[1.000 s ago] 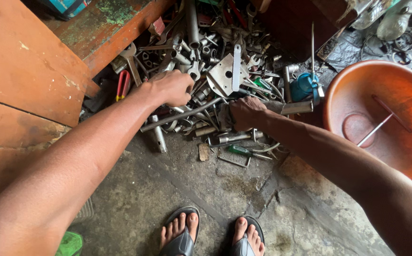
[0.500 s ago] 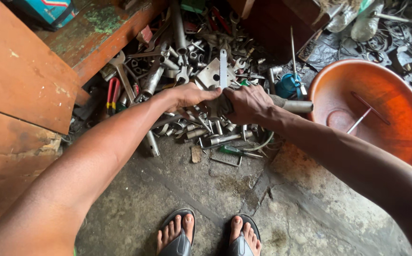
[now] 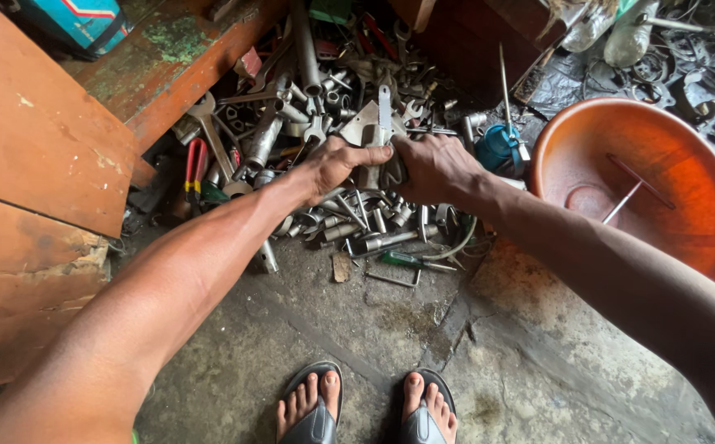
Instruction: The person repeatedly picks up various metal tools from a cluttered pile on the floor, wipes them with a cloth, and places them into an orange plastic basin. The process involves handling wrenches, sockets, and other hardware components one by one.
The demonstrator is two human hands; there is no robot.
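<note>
Metal plate (image 3: pixel 371 123) between both hands (image 3: pixel 390 168)

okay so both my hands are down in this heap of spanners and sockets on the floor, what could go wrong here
1. Left hand and right hand are bare and meet at a flat metal plate; its corners or the loose tools could cut or pinch fingers.
2. The tool pile is loosely stacked, so tugging one piece may send others sliding.
3. Your feet are in open sandals just below; a rolling socket could hit toes.
</note>
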